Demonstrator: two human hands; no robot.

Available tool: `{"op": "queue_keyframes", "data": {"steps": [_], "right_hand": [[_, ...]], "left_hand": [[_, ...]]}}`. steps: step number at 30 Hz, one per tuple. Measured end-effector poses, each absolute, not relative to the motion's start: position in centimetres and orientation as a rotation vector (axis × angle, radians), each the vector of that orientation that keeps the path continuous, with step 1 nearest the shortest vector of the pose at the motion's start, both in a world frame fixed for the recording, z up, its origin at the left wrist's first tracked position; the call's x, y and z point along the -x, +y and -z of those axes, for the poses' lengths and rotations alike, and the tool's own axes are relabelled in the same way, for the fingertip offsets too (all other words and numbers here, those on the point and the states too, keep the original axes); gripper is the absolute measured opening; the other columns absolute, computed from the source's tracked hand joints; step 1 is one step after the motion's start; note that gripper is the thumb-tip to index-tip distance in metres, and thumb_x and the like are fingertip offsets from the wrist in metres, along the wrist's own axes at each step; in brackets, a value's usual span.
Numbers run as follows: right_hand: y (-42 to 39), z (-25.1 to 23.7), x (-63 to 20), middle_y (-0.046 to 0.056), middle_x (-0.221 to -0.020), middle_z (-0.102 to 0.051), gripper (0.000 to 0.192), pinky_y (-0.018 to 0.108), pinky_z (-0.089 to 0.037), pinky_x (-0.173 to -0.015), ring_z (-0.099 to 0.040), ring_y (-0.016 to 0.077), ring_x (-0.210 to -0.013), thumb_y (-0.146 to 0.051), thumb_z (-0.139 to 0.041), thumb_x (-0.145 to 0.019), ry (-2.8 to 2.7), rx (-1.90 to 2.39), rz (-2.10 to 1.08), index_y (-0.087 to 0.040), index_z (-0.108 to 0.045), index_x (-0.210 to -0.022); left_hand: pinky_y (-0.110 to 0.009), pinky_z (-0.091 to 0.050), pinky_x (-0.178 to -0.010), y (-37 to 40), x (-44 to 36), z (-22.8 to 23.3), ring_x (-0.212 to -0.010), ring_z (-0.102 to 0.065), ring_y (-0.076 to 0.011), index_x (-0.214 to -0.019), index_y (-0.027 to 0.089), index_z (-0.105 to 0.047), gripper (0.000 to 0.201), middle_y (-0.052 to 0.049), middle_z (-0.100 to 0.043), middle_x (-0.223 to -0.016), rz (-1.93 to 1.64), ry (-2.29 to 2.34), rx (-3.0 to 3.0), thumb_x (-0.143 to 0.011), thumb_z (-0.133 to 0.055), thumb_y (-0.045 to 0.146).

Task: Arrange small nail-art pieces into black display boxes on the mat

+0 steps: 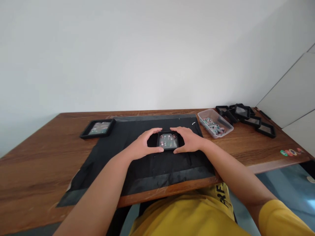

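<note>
A small square black frame (pixel 168 141) with a clear film window lies on the black mat, with several small pink and white pieces showing in the window. My left hand (pixel 145 143) curls around its left side, fingers at the far edge and thumb at the near corner. On the opposite side, my right hand (pixel 185 140) holds it the same way, thumb at the near right corner. Beneath both hands spreads the black mat (pixel 157 164), taped at its edges. To the left, a larger-looking black frame (pixel 98 128) with greenish pieces behind its window rests partly on the mat's corner.
At the back right stands a clear plastic container (pixel 215 123) of small colourful pieces. Beside it, several black frames (pixel 242 111) lie in a loose pile. Round stickers (pixel 289 152) mark the wooden table (pixel 44 170) near its right edge. A white wall (pixel 137 55) rises behind.
</note>
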State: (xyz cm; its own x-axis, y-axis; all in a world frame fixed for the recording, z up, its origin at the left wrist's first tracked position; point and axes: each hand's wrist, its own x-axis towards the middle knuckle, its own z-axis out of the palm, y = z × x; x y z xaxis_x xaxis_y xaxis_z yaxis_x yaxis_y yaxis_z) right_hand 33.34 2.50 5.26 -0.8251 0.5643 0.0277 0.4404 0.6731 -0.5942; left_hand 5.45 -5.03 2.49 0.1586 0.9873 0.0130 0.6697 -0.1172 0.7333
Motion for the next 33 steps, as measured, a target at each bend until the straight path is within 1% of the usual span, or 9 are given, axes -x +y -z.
{"op": "queue_keyframes", "data": {"steps": [6, 11, 15, 17, 19, 24, 28, 30, 33], "right_hand": [[2.4, -5.4, -32.9, 0.020, -0.154, -0.055, 0.101, 0.063, -0.033, -0.123, -0.049, 0.0399, -0.147, -0.045, -0.092, -0.075, -2.681, 0.838, -0.865, -0.020, -0.046, -0.160], [2.3, -5.2, -32.4, 0.014, -0.143, -0.060, 0.095, 0.063, -0.034, -0.120, -0.054, 0.0388, -0.139, -0.044, -0.097, -0.066, -2.607, 0.904, -0.860, -0.025, -0.056, -0.150], [2.4, -5.1, -32.2, 0.012, -0.141, -0.062, 0.092, 0.062, -0.032, -0.122, -0.054, 0.0364, -0.139, -0.042, -0.099, -0.063, -2.494, 0.949, -0.969, -0.025, -0.058, -0.144], [2.7, -5.0, -32.4, 0.011, -0.142, -0.063, 0.092, 0.060, -0.033, -0.123, -0.055, 0.0340, -0.139, -0.042, -0.099, -0.063, -2.399, 0.936, -1.101, -0.026, -0.059, -0.144], [3.1, -5.0, -32.7, 0.009, -0.140, -0.065, 0.086, 0.055, -0.037, -0.122, -0.057, 0.0308, -0.136, -0.041, -0.099, -0.063, -2.286, 0.878, -1.280, -0.026, -0.062, -0.140], [3.7, -5.4, -33.2, 0.004, -0.119, -0.071, 0.060, 0.048, -0.047, -0.111, -0.064, 0.0237, -0.113, -0.036, -0.095, -0.066, -2.075, 0.652, -1.666, -0.025, -0.073, -0.121], [3.5, -6.0, -33.3, 0.002, -0.117, -0.072, 0.058, 0.047, -0.046, -0.111, -0.063, 0.0225, -0.112, -0.031, -0.095, -0.065, -2.042, 0.650, -1.754, -0.025, -0.075, -0.119], [3.5, -6.2, -33.2, 0.002, -0.120, -0.073, 0.059, 0.047, -0.045, -0.113, -0.063, 0.0228, -0.115, -0.029, -0.095, -0.065, -2.043, 0.664, -1.783, -0.025, -0.076, -0.120], [3.4, -6.4, -33.3, 0.003, -0.122, -0.073, 0.062, 0.048, -0.045, -0.114, -0.063, 0.0231, -0.116, -0.029, -0.096, -0.064, -2.059, 0.661, -1.803, -0.026, -0.075, -0.123]], "left_hand": [[-0.055, -0.042, -0.126, -4.8, -5.5, -2.2, -0.153, -0.050, -0.0379, -0.156, 0.031, -0.053, 0.094, -0.011, -0.055, -0.164, -0.694, 1.567, -1.906, -0.075, -0.081, 0.070], [-0.060, -0.047, -0.119, -5.0, -5.3, -1.9, -0.147, -0.054, -0.0418, -0.152, 0.036, -0.058, 0.085, -0.011, -0.060, -0.159, -0.711, 1.558, -1.988, -0.078, -0.078, 0.073], [-0.061, -0.048, -0.117, -5.0, -5.2, -1.6, -0.145, -0.055, -0.0439, -0.156, 0.036, -0.054, 0.099, -0.012, -0.060, -0.159, -0.723, 1.542, -2.010, -0.069, -0.086, 0.071], [-0.061, -0.048, -0.118, -5.1, -5.5, -1.5, -0.143, -0.057, -0.0424, -0.155, 0.036, -0.054, 0.099, -0.011, -0.061, -0.159, -0.776, 1.560, -1.998, -0.068, -0.088, 0.068], [-0.060, -0.048, -0.119, -5.1, -6.1, -1.5, -0.141, -0.060, -0.0397, -0.150, 0.035, -0.058, 0.087, -0.010, -0.063, -0.155, -0.881, 1.575, -2.001, -0.073, -0.087, 0.064], [-0.059, -0.048, -0.120, -5.4, -8.5, -2.5, -0.135, -0.064, -0.0344, -0.125, 0.032, -0.074, 0.041, -0.009, -0.072, -0.140, -1.267, 1.519, -2.173, -0.088, -0.080, 0.050], [-0.056, -0.053, -0.114, -6.0, -10.0, -3.5, -0.123, -0.071, -0.0307, -0.105, 0.031, -0.081, 0.016, -0.006, -0.080, -0.124, -1.427, 1.462, -2.291, -0.091, -0.079, 0.039], [-0.054, -0.056, -0.110, -6.2, -10.5, -3.7, -0.116, -0.074, -0.0296, -0.097, 0.032, -0.082, 0.007, -0.004, -0.084, -0.112, -1.444, 1.425, -2.332, -0.092, -0.078, 0.036], [-0.049, -0.062, -0.100, -6.4, -10.8, -3.7, -0.104, -0.079, -0.0275, -0.092, 0.032, -0.083, 0.008, -0.002, -0.086, -0.098, -1.514, 1.340, -2.376, -0.095, -0.076, 0.035]]}}
